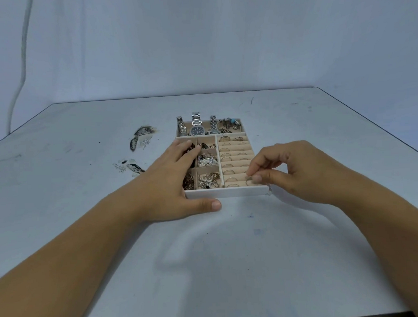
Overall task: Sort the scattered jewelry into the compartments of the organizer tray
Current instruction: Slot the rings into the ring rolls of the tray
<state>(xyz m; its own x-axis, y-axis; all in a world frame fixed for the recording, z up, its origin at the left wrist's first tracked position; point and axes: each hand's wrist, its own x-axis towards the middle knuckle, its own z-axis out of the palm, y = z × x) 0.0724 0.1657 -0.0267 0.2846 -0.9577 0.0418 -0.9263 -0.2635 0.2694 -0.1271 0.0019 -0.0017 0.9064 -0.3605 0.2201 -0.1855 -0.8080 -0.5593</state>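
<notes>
**Ring going into the tray's front right corner**

The right hand [296,172] pinches a thin ring [249,180] between thumb and forefinger over the front slot of the tray [228,193]. The left hand [173,183] lies open, bracing the tray's front left corner. The ring looks light, stiff and slippery, best held by its band edges.

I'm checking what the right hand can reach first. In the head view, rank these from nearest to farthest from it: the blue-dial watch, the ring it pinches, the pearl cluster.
1. Ring, pinched by the right hand, near ring rows.
2. Pearl cluster, middle compartment, left.
3. Blue-dial watch, far compartment.
</notes>
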